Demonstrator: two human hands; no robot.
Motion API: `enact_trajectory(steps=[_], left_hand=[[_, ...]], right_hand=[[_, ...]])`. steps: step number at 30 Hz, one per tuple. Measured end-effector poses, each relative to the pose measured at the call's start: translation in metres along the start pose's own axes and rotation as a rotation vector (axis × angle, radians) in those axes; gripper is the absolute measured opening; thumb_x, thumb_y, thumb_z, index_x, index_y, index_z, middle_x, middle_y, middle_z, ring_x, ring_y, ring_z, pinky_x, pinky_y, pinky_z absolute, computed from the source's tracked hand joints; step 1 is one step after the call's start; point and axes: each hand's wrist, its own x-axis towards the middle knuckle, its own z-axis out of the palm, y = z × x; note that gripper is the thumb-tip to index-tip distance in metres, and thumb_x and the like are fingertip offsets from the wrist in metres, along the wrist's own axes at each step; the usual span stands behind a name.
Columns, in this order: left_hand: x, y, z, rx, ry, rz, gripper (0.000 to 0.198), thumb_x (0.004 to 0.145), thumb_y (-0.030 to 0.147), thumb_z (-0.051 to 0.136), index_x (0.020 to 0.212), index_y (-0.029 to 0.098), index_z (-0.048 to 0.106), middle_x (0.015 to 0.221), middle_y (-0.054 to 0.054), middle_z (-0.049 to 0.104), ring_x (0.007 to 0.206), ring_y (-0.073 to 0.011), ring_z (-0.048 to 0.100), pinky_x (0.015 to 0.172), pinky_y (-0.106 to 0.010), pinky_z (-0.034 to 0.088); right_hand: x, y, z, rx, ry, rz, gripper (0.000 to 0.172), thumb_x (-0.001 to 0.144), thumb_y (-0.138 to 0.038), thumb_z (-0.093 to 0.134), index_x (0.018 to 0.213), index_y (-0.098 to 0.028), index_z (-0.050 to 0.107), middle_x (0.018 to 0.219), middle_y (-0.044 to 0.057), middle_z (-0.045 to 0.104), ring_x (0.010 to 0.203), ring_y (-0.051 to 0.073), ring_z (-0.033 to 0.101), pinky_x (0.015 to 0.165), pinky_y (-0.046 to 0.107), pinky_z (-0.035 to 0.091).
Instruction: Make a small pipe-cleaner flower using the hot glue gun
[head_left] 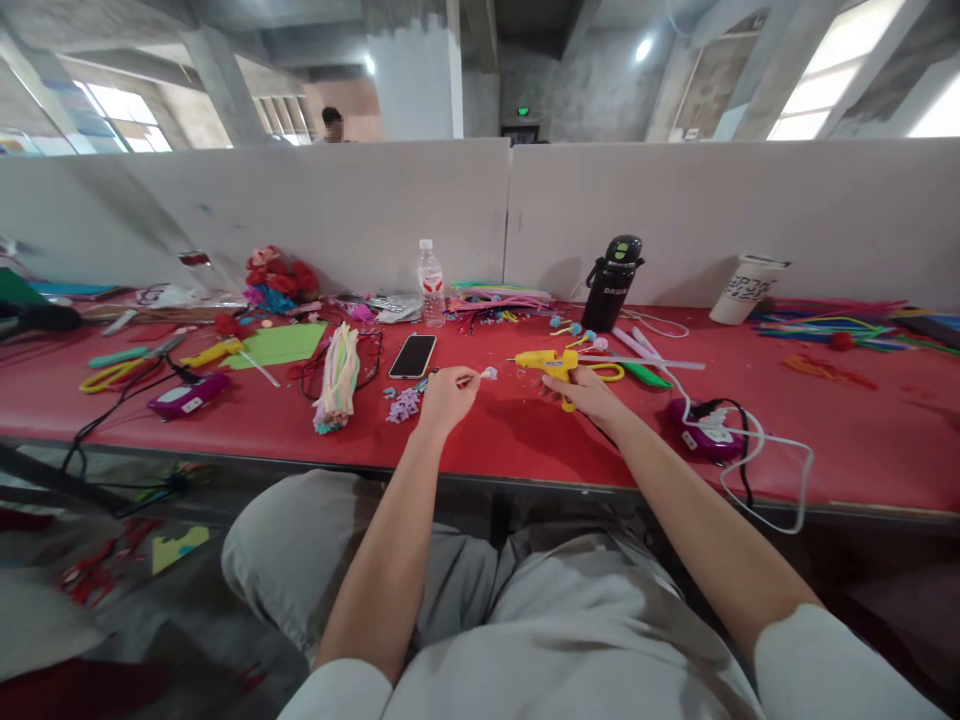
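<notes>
Between the fingertips of my left hand (450,393) is a small pale lilac piece (489,373), perhaps a tiny flower; its exact kind is too small to tell. My right hand (589,390) is wrapped round the handle of a yellow glue gun (541,359), whose nozzle points left toward that piece, a short gap away. A clear glue stick (660,363) juts out of the gun's back. Beside my left wrist lies a heap of small purple pieces (405,404). A black phone (413,356) rests just behind them.
A water bottle (430,285), black flask (613,285) and white cup (748,290) stand along the partition. Left of the phone lies a bundle of pastel fuzzy stems (339,380). Purple power strips (705,435) with loose cables sit at both sides. Another yellow glue gun (212,352) lies left.
</notes>
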Motion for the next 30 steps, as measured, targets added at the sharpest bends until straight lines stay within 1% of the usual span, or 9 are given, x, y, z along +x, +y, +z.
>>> enact_trajectory(steps=[2, 4, 7, 14, 18, 23, 30], left_hand=[[0.001, 0.000, -0.001, 0.007, -0.001, -0.013, 0.015, 0.082, 0.023, 0.060, 0.080, 0.019, 0.073, 0.082, -0.005, 0.075, 0.078, -0.0177, 0.068, 0.071, -0.025, 0.048], [0.001, 0.000, -0.001, 0.015, 0.006, -0.026, 0.014, 0.082, 0.023, 0.060, 0.081, 0.018, 0.073, 0.082, -0.005, 0.075, 0.077, -0.0177, 0.068, 0.071, -0.025, 0.048], [0.001, -0.001, -0.001, 0.010, 0.007, -0.025, 0.015, 0.082, 0.024, 0.059, 0.081, 0.019, 0.072, 0.082, -0.005, 0.075, 0.077, -0.0175, 0.068, 0.071, -0.025, 0.048], [0.002, -0.002, 0.001, 0.014, 0.020, -0.025, 0.015, 0.082, 0.026, 0.060, 0.081, 0.019, 0.073, 0.081, -0.005, 0.074, 0.077, -0.0186, 0.067, 0.070, -0.027, 0.047], [0.002, 0.000, 0.001, 0.021, 0.012, -0.025, 0.015, 0.082, 0.026, 0.059, 0.082, 0.020, 0.073, 0.084, -0.006, 0.075, 0.080, -0.0191, 0.068, 0.072, -0.027, 0.048], [0.002, 0.002, 0.000, 0.021, 0.004, -0.028, 0.016, 0.082, 0.026, 0.059, 0.081, 0.019, 0.073, 0.082, -0.005, 0.074, 0.078, -0.0186, 0.067, 0.071, -0.027, 0.047], [0.002, 0.002, -0.001, 0.018, -0.003, -0.021, 0.016, 0.082, 0.026, 0.059, 0.081, 0.019, 0.073, 0.081, -0.005, 0.074, 0.077, -0.0183, 0.067, 0.070, -0.027, 0.046]], right_hand=[[-0.004, -0.003, 0.007, 0.107, -0.070, -0.004, 0.037, 0.076, -0.052, 0.068, 0.086, -0.016, 0.067, 0.083, 0.008, 0.068, 0.070, 0.017, 0.061, 0.066, 0.030, 0.049], [-0.008, -0.004, 0.010, 0.115, -0.105, -0.017, 0.039, 0.075, -0.054, 0.069, 0.082, -0.016, 0.067, 0.080, 0.007, 0.068, 0.067, 0.016, 0.059, 0.064, 0.028, 0.048], [-0.010, -0.003, 0.013, 0.091, -0.135, -0.026, 0.040, 0.076, -0.055, 0.068, 0.081, -0.015, 0.067, 0.079, 0.007, 0.068, 0.067, 0.014, 0.058, 0.064, 0.027, 0.047], [-0.012, -0.007, 0.015, 0.058, -0.142, 0.016, 0.042, 0.072, -0.057, 0.068, 0.079, -0.016, 0.062, 0.075, 0.005, 0.064, 0.064, 0.014, 0.056, 0.063, 0.027, 0.046], [-0.012, -0.007, 0.015, 0.002, -0.144, -0.011, 0.041, 0.075, -0.057, 0.065, 0.077, -0.016, 0.061, 0.070, 0.004, 0.062, 0.064, 0.014, 0.055, 0.063, 0.027, 0.046], [-0.012, -0.002, 0.013, -0.048, -0.136, -0.024, 0.039, 0.079, -0.055, 0.062, 0.074, -0.016, 0.059, 0.066, 0.002, 0.059, 0.061, 0.013, 0.054, 0.058, 0.025, 0.042], [-0.011, 0.002, 0.012, -0.090, -0.137, -0.019, 0.045, 0.081, -0.060, 0.059, 0.071, -0.016, 0.057, 0.063, 0.001, 0.057, 0.058, 0.012, 0.052, 0.055, 0.024, 0.040]])
